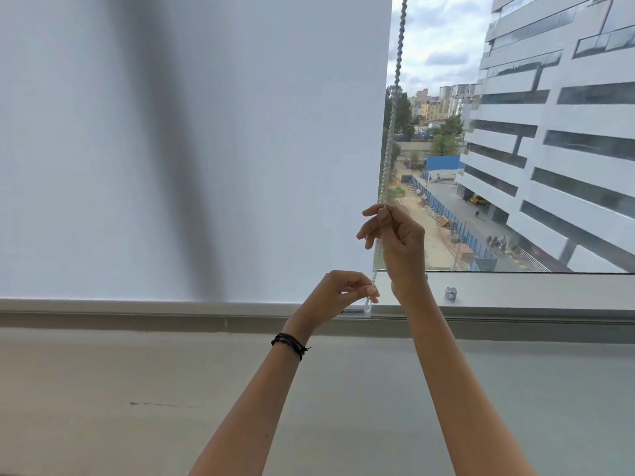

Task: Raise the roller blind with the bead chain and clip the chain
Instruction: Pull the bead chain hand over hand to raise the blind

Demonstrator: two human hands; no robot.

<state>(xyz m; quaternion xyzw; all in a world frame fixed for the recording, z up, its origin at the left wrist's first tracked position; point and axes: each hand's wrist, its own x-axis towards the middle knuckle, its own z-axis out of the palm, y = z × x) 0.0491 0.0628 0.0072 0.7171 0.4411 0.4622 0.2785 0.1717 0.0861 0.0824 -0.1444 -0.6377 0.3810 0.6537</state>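
Two bare forearms reach up from the near edge toward the window. On the wrist of the left one sits a dark braided bracelet (291, 345). Its hand, the left hand (338, 293), is low, just in front of the blind's bottom bar (171, 306); the grip is closed, thumb and forefinger pinching the bead chain (391, 125) close to its lower end, where a small white connector (367, 309) hangs just under the fingertips (372, 291). Beside that connector a small label (353, 312) with unreadable print shows on the bar.

Higher and slightly to the right, the right hand (395, 235) holds the same chain, its grip also closed: thumb and forefinger pinch the beads at the top of the hand, while the other fingers spread loosely to the left. Above this hand the chain rises nearly straight, leaning a little to the right, along the right edge of the roller blind (189, 139) and out of the top of the view.

White and fully lowered, the blind covers the left and middle of the window, a dark vertical shadow running down it. To its right, bare glass (515, 166) shows buildings and a street. On the sill (549, 290), right of the right wrist, stands a small grey fitting (450, 293); whether it is the chain clip cannot be told.
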